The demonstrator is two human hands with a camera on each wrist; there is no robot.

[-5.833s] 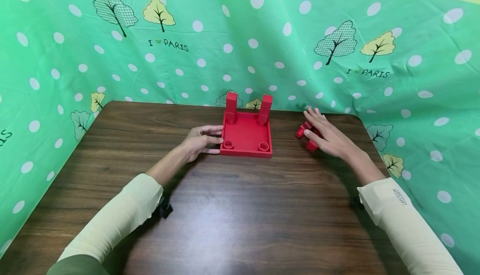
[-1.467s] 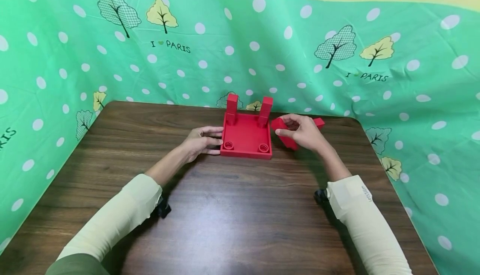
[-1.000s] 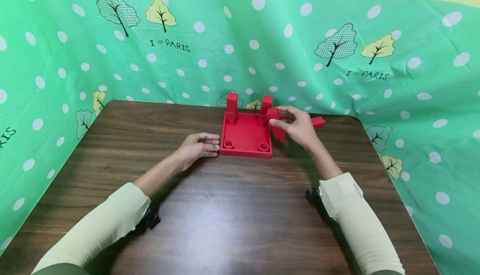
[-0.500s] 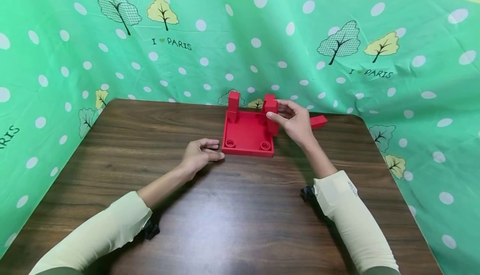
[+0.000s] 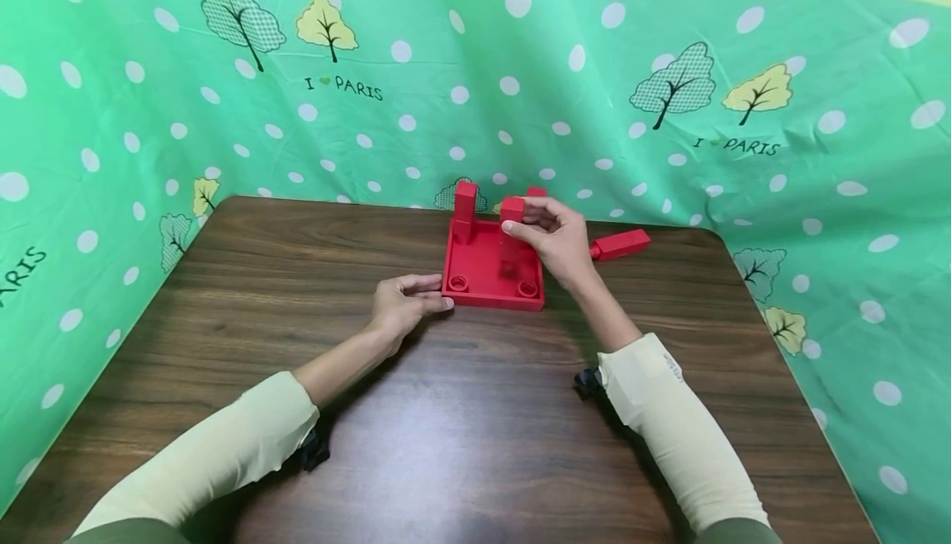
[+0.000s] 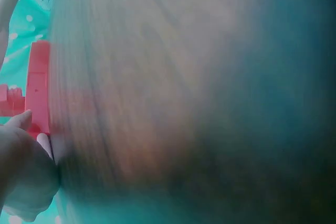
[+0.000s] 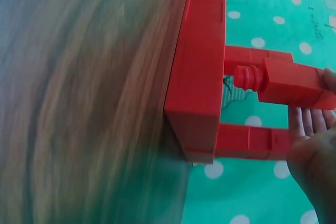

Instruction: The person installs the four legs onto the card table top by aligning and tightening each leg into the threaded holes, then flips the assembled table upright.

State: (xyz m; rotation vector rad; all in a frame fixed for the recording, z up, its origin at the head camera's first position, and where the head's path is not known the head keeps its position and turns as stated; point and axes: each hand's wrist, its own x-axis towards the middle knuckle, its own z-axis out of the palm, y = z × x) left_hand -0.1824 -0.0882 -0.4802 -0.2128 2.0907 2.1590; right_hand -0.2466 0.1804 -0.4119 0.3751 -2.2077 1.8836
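A red square base with a raised rim lies on the table. My left hand touches its front-left corner with fairly straight fingers. My right hand pinches a red leg upright over the base, thumb on the near side. In the right wrist view the leg's screw-threaded end points towards the base and is apart from it. Round threaded sockets show at the front-left and front-right corners. One red leg stands at the back-left; another, back-right, is mostly hidden by my right hand.
Another red leg lies on the wooden table right of the base. A green dotted cloth hangs close behind the table's back edge. The left wrist view is largely blurred.
My right hand has picked up one of the loose red legs, raised it upright and moved it left over the base. My left hand left the base's side and now touches its front-left corner.
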